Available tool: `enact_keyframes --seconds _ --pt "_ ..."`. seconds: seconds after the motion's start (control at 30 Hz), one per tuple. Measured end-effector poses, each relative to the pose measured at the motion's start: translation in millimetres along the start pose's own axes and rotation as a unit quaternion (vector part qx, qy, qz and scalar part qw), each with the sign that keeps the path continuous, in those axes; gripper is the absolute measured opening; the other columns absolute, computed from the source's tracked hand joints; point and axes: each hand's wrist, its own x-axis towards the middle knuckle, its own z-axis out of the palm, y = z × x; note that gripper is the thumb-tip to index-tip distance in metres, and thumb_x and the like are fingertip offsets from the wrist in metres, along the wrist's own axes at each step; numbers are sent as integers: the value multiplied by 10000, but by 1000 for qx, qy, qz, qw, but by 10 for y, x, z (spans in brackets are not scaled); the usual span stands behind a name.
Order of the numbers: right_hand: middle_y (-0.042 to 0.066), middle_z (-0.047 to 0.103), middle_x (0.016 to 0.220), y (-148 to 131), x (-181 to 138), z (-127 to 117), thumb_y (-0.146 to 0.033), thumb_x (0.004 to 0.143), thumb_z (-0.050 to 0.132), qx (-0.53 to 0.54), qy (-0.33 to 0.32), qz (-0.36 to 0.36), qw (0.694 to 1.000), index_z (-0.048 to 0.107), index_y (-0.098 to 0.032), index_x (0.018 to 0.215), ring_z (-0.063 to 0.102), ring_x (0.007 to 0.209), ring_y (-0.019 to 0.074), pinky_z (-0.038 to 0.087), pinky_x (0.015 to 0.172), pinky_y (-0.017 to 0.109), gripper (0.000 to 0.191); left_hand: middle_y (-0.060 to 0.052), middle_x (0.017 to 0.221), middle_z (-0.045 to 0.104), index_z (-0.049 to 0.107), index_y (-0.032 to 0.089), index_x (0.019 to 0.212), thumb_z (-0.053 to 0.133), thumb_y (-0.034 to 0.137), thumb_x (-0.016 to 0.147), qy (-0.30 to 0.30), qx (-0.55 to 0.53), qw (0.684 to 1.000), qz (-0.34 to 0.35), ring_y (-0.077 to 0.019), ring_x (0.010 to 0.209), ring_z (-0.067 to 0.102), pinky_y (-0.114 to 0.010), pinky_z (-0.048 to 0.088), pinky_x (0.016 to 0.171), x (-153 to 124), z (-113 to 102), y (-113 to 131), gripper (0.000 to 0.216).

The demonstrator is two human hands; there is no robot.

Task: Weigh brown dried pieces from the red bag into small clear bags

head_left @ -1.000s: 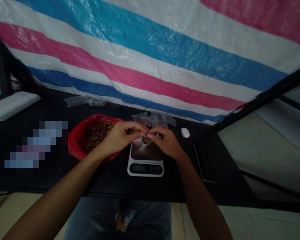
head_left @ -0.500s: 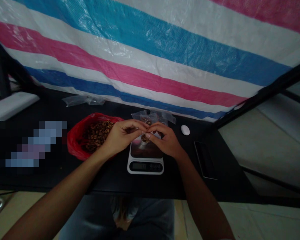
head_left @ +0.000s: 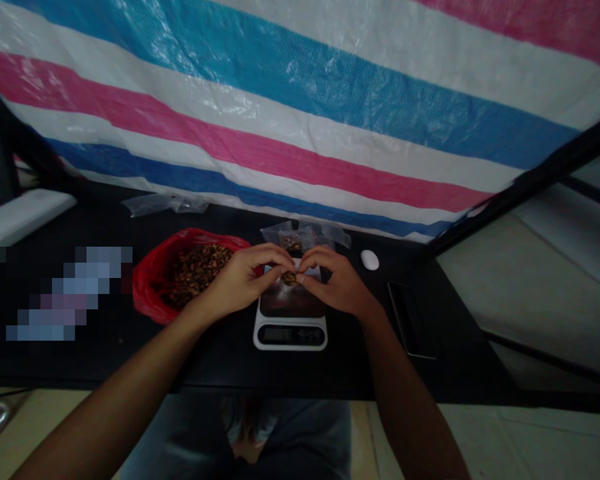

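Here, clamping a small pouch (head_left: 290, 277) with left hand (head_left: 243, 280) and right hand (head_left: 334, 285) above a kitchen scale (head_left: 290, 333). At the scale's nine o'clock, a red seed bag (head_left: 147, 297).

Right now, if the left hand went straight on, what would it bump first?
The left hand points at the small clear packet of brown bits it pinches; just past that, probably the right hand.
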Motion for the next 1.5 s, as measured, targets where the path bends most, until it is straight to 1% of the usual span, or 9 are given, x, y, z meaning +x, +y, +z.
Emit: enact_keyframes --seconds 0.17,0.27,0.4,0.5,0.6,0.93,1.23,1.33,1.5 --pt "42 715 913 -45 -7 -37 -191 899 684 -10 11 -1 1000 719 -201 891 661 882 179 494 825 327 37 -63 983 800 789 183 934 655 185 948 -20 -3 999 -37 -175 934 752 -267 573 885 -21 -14 -3 134" --pt "15 700 825 -145 -43 -67 -208 894 689 -29 -6 3 1000 740 -196 908 627 746 142 459 712 274 54 -61 984 806 789 182 911 647 208 957 -9 -2 999 -48 -181 942 756 -270 573 891 -25 -34 -2 151" --pt "-31 696 685 -392 -94 -58 -218 899 703 -100 -116 52 987 779 -218 980 598 603 107 386 641 249 111 -54 955 808 787 179 909 652 221 957 -13 6 999 -52 -174 915 758 -256 573 870 -26 -49 -7 149" --pt "-10 761 762 -556 -101 -18 -233 937 673 -182 -207 61 959 785 -235 919 652 673 125 331 634 260 113 -51 971 808 785 185 941 607 180 967 -45 6 998 -52 -167 921 760 -249 572 860 -29 -52 -9 180" --pt "16 808 894 -609 -95 32 -238 970 628 -233 -248 56 939 783 -246 937 697 769 150 294 629 271 159 -55 1000 803 781 186 948 590 150 960 -36 23 998 -42 -171 947 755 -261 568 878 -26 -60 10 195" --pt "26 788 865 -574 -69 113 -216 970 611 -257 -269 63 926 749 -207 847 665 763 141 237 621 280 185 -48 993 794 772 186 899 662 167 918 -20 35 998 -51 -175 953 746 -264 558 897 -29 -94 54 114" --pt "-14 728 734 -587 -74 79 -192 932 662 -168 -232 66 956 777 -216 893 606 659 113 278 611 255 124 -59 978 823 808 186 937 690 298 936 -14 31 994 -103 -209 937 766 -296 585 900 -35 -118 37 163" --pt "-8 761 781 -559 -83 99 -246 939 692 -149 -223 63 961 796 -239 999 641 691 127 314 627 248 120 -59 974 826 815 190 955 680 291 940 -32 22 993 -109 -209 927 772 -297 600 886 -44 -115 14 170" --pt "19 788 842 -525 -76 158 -199 956 642 -178 -250 53 950 796 -227 889 670 750 144 317 633 252 170 -55 980 828 819 198 983 660 266 950 -53 23 992 -108 -205 936 776 -290 605 886 -37 -100 12 176"
